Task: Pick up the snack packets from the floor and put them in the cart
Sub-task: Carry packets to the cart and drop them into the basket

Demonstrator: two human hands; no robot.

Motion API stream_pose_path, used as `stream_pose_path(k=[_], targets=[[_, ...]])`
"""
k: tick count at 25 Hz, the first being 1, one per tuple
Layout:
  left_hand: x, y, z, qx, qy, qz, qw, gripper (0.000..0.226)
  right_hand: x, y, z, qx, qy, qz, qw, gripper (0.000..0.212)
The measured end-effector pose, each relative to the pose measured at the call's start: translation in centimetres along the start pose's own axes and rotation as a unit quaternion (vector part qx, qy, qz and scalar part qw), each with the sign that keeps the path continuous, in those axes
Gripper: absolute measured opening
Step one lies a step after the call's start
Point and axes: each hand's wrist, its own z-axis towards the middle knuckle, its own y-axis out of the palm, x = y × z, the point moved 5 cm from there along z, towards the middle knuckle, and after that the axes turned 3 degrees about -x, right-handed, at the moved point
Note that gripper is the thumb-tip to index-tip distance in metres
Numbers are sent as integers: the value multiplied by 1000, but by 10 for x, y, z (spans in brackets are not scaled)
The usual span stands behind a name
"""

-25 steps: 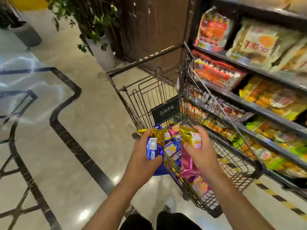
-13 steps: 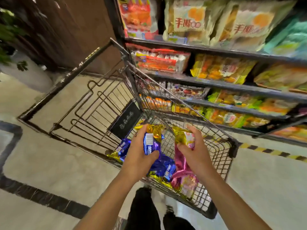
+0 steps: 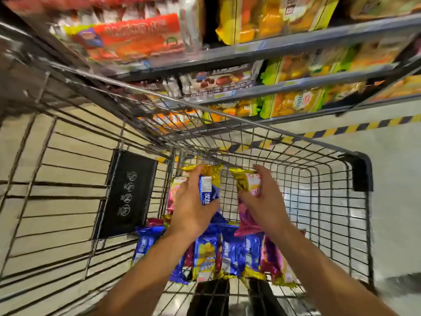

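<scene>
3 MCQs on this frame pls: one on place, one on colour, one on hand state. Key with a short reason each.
1. Where are the two hands?
A. Over the inside of the cart basket
B. On a store shelf
C. Down at the floor

2. What colour is the main body of the packet in the left hand?
A. Green
B. Blue
C. White

3. What is the right hand doing?
A. Hanging open and empty
B. Pushing the cart handle
C. Gripping a packet

Key:
1 A: the left hand and right hand sit above the wire floor of the cart, with loose packets lying below them.
2 B: the blue packet has a gold crimped end and a white barcode panel.
3 C: its fingers curl round a pink packet with a gold top.
</scene>
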Motion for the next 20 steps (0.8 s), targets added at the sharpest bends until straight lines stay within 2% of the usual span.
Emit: stream_pose_path(k=[3,6,10,12,16,20], targets=[[-45,40,49,-50,-3,78,996,93,51,28,44,18,45,-35,998,69],[-74,75,88,-94,-25,108,989,92,91,55,76,20,80,-22,996,65],[-88,103,108,-110,-13,181,977,91,127,79,96,32,150,-73,985,64],[-90,114,106,-122,-16,195,973,97,136,82,97,57,168,-105,978,62],[-97,130,97,-171,-27,206,963,104,148,90,92,37,201,-136,969,66],[-92,120,96,-180,-38,165,969,91,142,83,86,30,184,-122,975,72]])
